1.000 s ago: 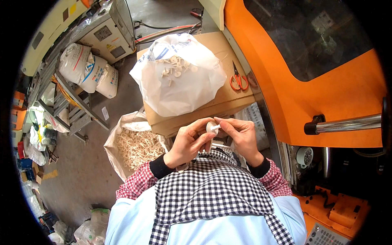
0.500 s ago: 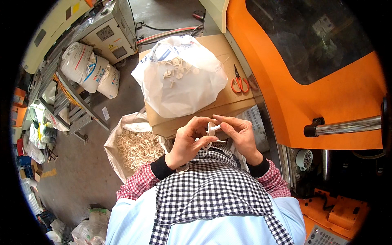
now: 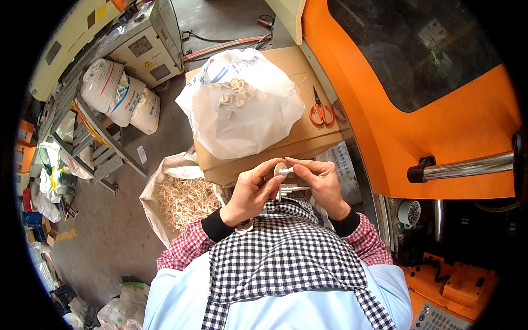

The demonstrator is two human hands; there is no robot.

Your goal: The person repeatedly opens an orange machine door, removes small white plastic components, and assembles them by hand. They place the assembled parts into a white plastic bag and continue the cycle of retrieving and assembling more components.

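Above my lap, both hands hold a white plastic piece with a round disc and a thin stem. My left hand has its fingers closed around the disc side. My right hand pinches the stem end between thumb and forefinger. Just below the fingers, more white plastic parts show, partly hidden; whether they join the held piece I cannot tell. In front, a white plastic bag stands open on a cardboard-covered surface, with several similar disc-and-stem pieces inside.
Left of my knees sits a white sack full of thin off-white plastic scraps. Orange-handled scissors lie right of the bag. An orange machine with a metal handle bar rises at the right. A metal ladder stands at the left.
The held piece has turned a little, and its disc has shifted slightly left. Both hands keep their grip. The white parts below the fingers show more now.
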